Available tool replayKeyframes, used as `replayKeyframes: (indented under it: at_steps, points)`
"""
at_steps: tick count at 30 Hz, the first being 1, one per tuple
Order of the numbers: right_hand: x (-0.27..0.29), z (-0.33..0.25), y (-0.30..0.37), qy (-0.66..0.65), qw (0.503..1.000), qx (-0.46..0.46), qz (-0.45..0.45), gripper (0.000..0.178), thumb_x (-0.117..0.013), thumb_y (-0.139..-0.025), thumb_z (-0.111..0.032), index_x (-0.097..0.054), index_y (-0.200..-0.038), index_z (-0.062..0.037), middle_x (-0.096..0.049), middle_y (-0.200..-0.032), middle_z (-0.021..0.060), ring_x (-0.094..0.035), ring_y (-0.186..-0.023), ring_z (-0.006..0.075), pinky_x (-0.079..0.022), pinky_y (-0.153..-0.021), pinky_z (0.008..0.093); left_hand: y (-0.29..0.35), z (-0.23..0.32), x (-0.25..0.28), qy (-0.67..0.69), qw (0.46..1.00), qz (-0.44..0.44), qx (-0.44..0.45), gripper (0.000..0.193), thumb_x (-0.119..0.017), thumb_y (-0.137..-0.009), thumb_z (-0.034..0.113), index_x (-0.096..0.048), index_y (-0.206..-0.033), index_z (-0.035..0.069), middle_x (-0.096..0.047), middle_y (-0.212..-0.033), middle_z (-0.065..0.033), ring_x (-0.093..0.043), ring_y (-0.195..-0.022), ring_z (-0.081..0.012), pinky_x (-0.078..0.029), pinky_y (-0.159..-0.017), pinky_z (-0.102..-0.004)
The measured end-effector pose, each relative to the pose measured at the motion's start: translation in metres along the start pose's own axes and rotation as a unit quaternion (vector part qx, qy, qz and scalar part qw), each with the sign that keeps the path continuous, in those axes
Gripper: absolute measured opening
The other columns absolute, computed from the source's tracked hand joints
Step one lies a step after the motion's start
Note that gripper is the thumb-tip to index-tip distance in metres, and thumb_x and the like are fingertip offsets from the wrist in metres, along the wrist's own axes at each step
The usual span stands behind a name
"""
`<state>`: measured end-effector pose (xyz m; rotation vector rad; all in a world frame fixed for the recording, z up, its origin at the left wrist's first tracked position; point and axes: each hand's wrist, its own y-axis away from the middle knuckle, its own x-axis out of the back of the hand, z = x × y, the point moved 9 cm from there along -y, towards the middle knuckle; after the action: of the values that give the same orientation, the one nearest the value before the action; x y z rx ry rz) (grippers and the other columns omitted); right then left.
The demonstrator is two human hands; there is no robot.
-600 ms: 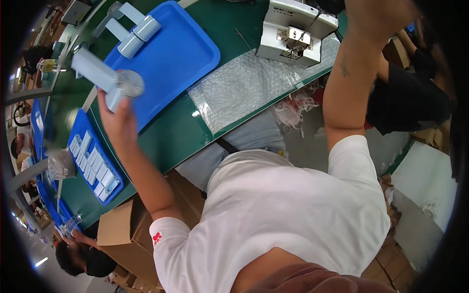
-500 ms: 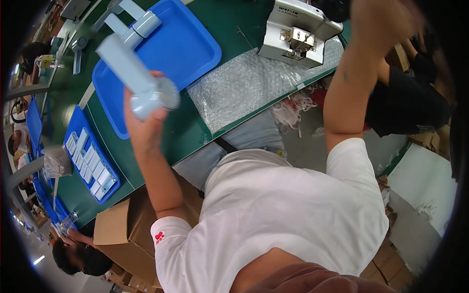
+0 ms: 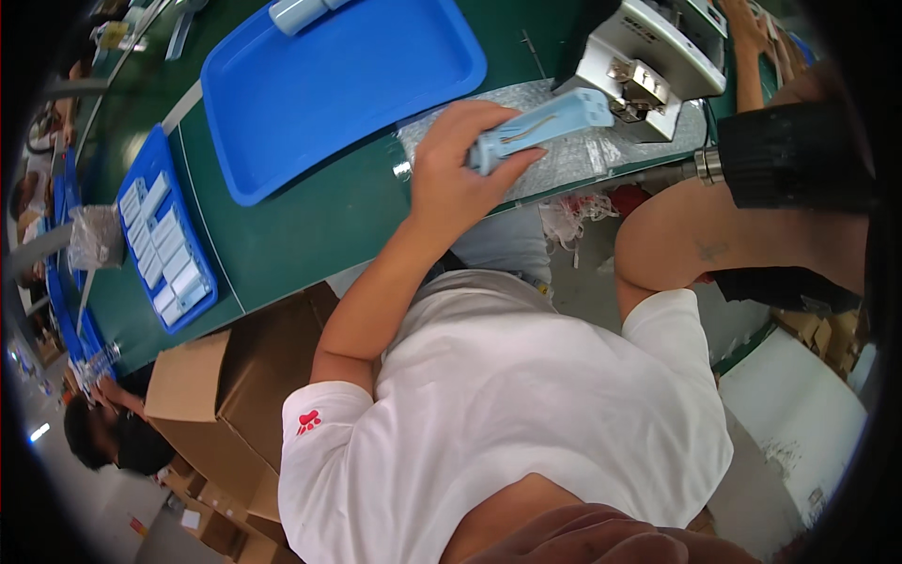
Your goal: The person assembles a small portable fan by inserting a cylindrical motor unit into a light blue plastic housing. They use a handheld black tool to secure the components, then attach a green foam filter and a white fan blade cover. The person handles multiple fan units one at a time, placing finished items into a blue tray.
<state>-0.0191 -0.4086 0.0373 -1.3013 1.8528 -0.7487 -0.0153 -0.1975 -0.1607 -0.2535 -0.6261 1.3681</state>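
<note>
My left hand (image 3: 456, 169) is closed round one end of a light-blue plastic housing (image 3: 554, 124). The housing is long and handle-shaped, with its far end pointing right and a thin brass-coloured strip or wire along its upward side. At the right edge is a black electric screwdriver (image 3: 794, 158), its metal collar and bit pointing left toward the housing but apart from it. My right hand (image 3: 819, 86) is at the screwdriver, mostly hidden by the tool and the dark rim; it appears to grip it. Just beyond the housing stands a white metal device (image 3: 648, 56) with a steel fixture.
A large blue tray (image 3: 329, 103) holds another light-blue part (image 3: 299, 13). Further left, a smaller blue tray (image 3: 209, 282) carries several pale-blue pieces. Bubble wrap (image 3: 601, 150) lies along the table edge. A cardboard box (image 3: 188, 381) stands below the table. Another person's hand (image 3: 745, 33) shows beyond the device.
My left hand has moved right with the housing, turning it from upright to pointing right. My right arm has come down from above the device, and the black screwdriver is now at the right.
</note>
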Motion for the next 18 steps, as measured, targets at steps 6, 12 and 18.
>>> replayKeyframes:
  at_steps: [6, 12, 18]
  points:
    - [-0.012, 0.02, 0.017, -0.037, 0.998, -0.042, -0.018, 0.032, -0.058, -0.101, -0.033, -0.06, -0.103, -0.0017, -0.064, -0.086, 0.007, -0.061, -0.068, 0.0134, -0.051, -0.057, 0.0272, 0.013, -0.009, -0.005, 0.036, 0.999, -0.001, 0.021, 0.037, -0.089, -0.072, 0.005, -0.068, -0.103, 0.001, -0.068, -0.108, -0.0127, -0.066, -0.098, -0.0252, -0.052, -0.084, -0.0338]
    - [-0.015, 0.031, 0.023, -0.045, 0.997, -0.058, -0.032, 0.032, -0.058, -0.1, -0.032, -0.06, -0.105, -0.0011, -0.065, -0.088, 0.0069, -0.061, -0.071, 0.0142, -0.051, -0.06, 0.028, 0.016, -0.015, -0.002, 0.068, 0.997, 0.011, 0.037, 0.036, -0.088, -0.074, 0.006, -0.067, -0.103, 0.001, -0.067, -0.11, -0.0133, -0.066, -0.098, -0.025, -0.052, -0.084, -0.0334]
    - [-0.016, 0.038, 0.023, -0.088, 0.993, -0.069, -0.036, 0.032, -0.059, -0.098, -0.031, -0.06, -0.107, -0.0005, -0.065, -0.089, 0.0067, -0.061, -0.075, 0.0151, -0.051, -0.062, 0.0288, 0.017, -0.019, -0.001, 0.066, 0.996, 0.021, 0.05, 0.036, -0.088, -0.074, 0.006, -0.067, -0.102, 0.001, -0.068, -0.109, -0.0132, -0.066, -0.098, -0.025, -0.052, -0.084, -0.0335]
